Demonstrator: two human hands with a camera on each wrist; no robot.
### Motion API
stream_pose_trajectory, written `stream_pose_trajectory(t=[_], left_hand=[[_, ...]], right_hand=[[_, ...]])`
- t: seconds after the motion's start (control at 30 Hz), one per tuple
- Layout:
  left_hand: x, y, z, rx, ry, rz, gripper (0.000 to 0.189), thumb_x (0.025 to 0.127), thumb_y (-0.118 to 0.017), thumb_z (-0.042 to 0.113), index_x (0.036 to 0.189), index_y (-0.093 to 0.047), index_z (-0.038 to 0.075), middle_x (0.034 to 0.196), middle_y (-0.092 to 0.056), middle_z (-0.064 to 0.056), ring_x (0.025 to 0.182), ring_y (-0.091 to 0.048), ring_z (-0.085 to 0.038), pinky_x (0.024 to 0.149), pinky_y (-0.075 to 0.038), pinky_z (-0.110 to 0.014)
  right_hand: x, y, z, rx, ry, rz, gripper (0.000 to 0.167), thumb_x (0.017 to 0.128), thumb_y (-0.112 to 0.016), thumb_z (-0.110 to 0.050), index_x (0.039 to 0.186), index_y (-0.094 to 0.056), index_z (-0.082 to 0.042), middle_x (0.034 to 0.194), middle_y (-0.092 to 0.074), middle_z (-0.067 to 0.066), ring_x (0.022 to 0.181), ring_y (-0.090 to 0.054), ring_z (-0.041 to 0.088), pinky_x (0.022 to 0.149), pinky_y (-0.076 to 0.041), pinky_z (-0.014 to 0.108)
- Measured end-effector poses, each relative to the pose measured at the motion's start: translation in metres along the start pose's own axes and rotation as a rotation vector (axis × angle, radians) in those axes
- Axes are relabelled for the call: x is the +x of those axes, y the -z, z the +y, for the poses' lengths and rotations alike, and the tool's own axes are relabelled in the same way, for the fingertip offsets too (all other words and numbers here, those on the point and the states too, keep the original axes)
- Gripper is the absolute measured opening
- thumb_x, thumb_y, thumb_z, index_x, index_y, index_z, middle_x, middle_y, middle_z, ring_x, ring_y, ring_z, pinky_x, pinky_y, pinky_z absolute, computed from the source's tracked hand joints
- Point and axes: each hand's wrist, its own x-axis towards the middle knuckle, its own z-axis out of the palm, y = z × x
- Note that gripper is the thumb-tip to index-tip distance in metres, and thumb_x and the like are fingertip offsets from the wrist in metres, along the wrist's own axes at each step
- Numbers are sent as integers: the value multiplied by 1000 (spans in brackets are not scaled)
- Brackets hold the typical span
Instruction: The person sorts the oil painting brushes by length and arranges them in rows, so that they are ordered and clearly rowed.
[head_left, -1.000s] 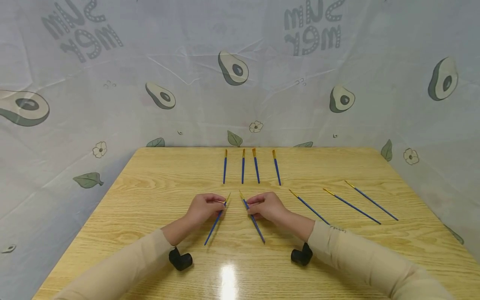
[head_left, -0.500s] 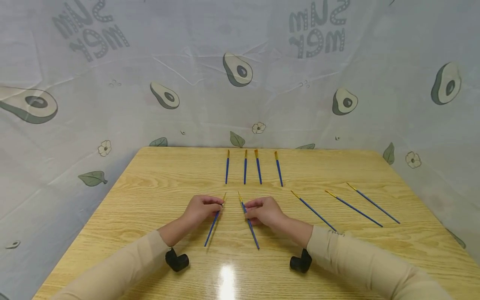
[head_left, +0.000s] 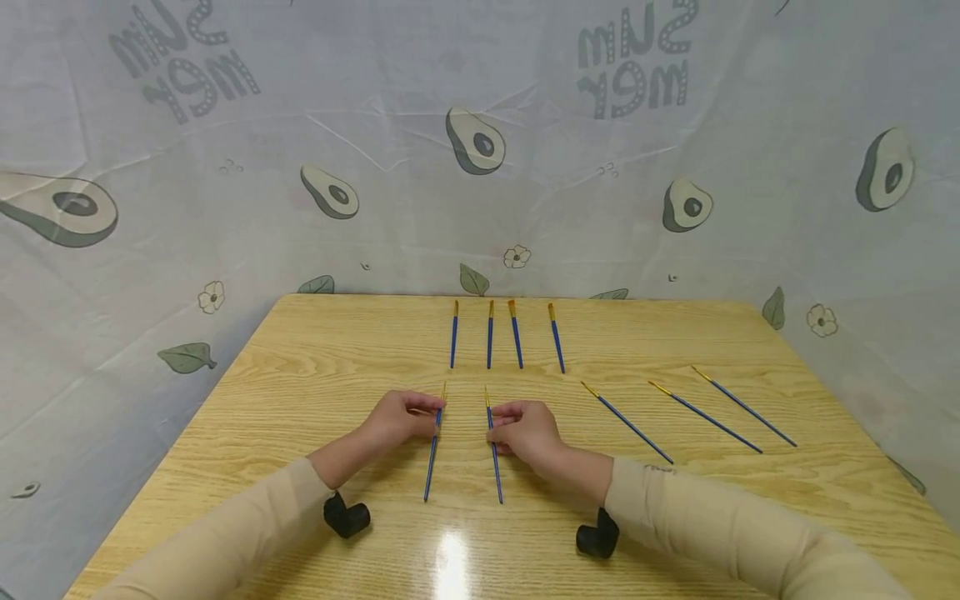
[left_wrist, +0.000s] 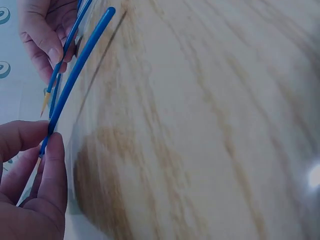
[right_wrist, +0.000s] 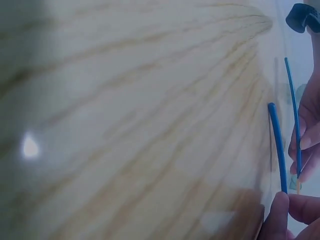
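Observation:
My left hand (head_left: 401,417) pinches a thin blue paintbrush (head_left: 431,467) between thumb and fingers, close to its gold ferrule. Opposite it, my right hand (head_left: 531,433) pinches a second blue paintbrush (head_left: 497,475) in the same manner. Both brushes point bristles away from me, nearly parallel, with a hand-width gap between them. In the left wrist view, the left brush's handle (left_wrist: 80,65) slants up over the table, its shadow beside it. The right wrist view shows the right brush's handle (right_wrist: 279,150) rising from thumb and finger, with the left hand (right_wrist: 310,135) behind.
Several flat-tipped brushes (head_left: 515,342) lie in a row at the table's back, bristles away. To the right rest three slanted fine brushes, the nearest brush (head_left: 630,423) close to the right forearm. The wooden table (head_left: 315,333) meets an avocado-print cloth (head_left: 405,233) behind.
Both held brushes have turned: the left one's handle end swung right and the right one's swung left, so they now stand closer to parallel. The other brushes stay put.

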Motion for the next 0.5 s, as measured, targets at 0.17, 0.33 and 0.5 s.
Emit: stream_pose_trajectory(t=[0.17,0.33,0.5], left_hand=[[1,-1,-5,34,-7,6,35,78,-75,-5,113,-70,-5,103,-68,-9,91,-62,-18,74,-57,-28],[4,-5,-5,115,-28,41,32,78,-77,-3,110,-72,-1,101,-69,-6,89,-63,-18,73,-57,-29],[5,-7,-1,171,-43,75,31,76,-76,-3,107,-74,0,96,-69,-4,83,-62,-16,69,-56,-29]], right_hand=[[0,-3,0,-24,10,30,31,78,-74,10,108,-67,7,83,-64,10,62,-62,12,58,-59,27],[0,-4,-1,-39,12,38,32,78,-74,10,110,-67,6,85,-64,10,63,-63,13,58,-59,28],[-1,-5,-2,-57,5,44,34,78,-75,9,111,-66,6,85,-64,10,66,-64,13,58,-58,27]])
